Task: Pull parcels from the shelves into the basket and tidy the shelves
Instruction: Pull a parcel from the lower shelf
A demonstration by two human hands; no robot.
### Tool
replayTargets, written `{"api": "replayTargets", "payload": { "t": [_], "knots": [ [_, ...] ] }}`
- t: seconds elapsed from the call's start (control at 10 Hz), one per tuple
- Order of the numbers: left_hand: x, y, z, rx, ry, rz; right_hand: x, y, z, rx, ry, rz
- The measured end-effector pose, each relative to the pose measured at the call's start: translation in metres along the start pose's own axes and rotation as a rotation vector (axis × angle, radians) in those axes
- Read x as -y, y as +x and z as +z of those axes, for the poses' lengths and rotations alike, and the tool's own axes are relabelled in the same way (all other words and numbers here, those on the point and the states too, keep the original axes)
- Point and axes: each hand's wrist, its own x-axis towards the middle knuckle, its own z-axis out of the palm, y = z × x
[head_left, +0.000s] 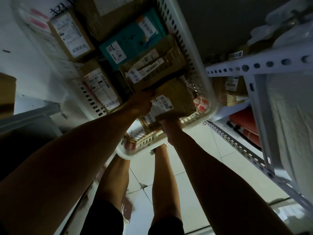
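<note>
A white slotted plastic basket (pixel 189 53) stands on the floor below me, packed with several cardboard parcels and a teal box (pixel 128 43). Both hands are on a brown cardboard parcel (pixel 176 99) with white labels at the basket's near end. My left hand (pixel 141 103) grips its left edge, fingers curled round it. My right hand (pixel 169 126) grips its near edge from below, the fingers hidden under the box. The view is tilted and blurred.
A white perforated metal shelf rack (pixel 254 65) stands at the right, holding brown parcels (pixel 228 92), a red item (pixel 243 122) and pale wrapped bundles (pixel 288 116). A grey shelf edge (pixel 30 116) lies at the left. My bare legs stand on the pale tiled floor (pixel 194 184).
</note>
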Motion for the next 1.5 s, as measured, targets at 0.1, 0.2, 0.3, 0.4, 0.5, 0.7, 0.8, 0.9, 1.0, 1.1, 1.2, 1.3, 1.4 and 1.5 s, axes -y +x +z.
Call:
{"api": "replayTargets", "payload": {
  "t": [0.1, 0.2, 0.3, 0.4, 0.5, 0.7, 0.8, 0.9, 1.0, 1.1, 1.2, 1.3, 1.4, 1.5],
  "knots": [
    [0.014, -0.027, 0.002, 0.017, -0.004, 0.035, 0.005, -0.024, -0.006, -0.035, -0.233, -0.002],
    [0.012, -0.081, -0.024, 0.022, -0.013, -0.021, 0.023, -0.058, -0.009, -0.054, -0.554, -0.077],
    [-0.004, -0.143, -0.06, -0.034, 0.084, -0.082, 0.057, -0.129, -0.015, -0.051, -0.777, -0.192],
    [-0.023, -0.212, -0.106, -0.099, 0.206, -0.094, 0.09, -0.214, -0.021, -0.08, -0.906, -0.326],
    [-0.038, -0.282, -0.144, -0.156, 0.299, -0.092, 0.113, -0.293, -0.018, -0.051, -1.184, -0.514],
    [-0.044, -0.39, -0.2, -0.289, 0.282, -0.144, 0.147, -0.413, 0.0, -0.099, -1.557, -0.9],
    [-0.034, -0.441, -0.205, -0.395, 0.19, -0.276, 0.15, -0.45, 0.017, -0.07, -1.704, -1.005],
    [-0.026, -0.488, -0.192, -0.537, 0.028, -0.448, 0.144, -0.48, 0.037, -0.037, -1.959, -1.207],
    [-0.019, -0.54, -0.159, -0.651, -0.114, -0.634, 0.124, -0.507, 0.061, 0.003, -2.357, -1.528],
    [-0.022, -0.596, -0.105, -0.715, -0.261, -0.803, 0.083, -0.542, 0.085, 0.064, -2.552, -1.802],
    [-0.042, -0.648, -0.041, -0.773, -0.372, -0.979, 0.029, -0.575, 0.1, 0.241, -2.681, -1.984],
    [-0.071, -0.69, 0.027, -0.746, -0.495, -1.123, -0.034, -0.6, 0.102, 0.459, -2.703, -2.21],
    [-0.109, -0.718, 0.098, -0.727, -0.636, -1.274, -0.107, -0.617, 0.09, 0.643, -2.77, -2.361],
    [-0.153, -0.738, 0.165, -0.707, -0.788, -1.418, -0.18, -0.633, 0.065, 0.891, -2.835, -2.592]
  ]
}}
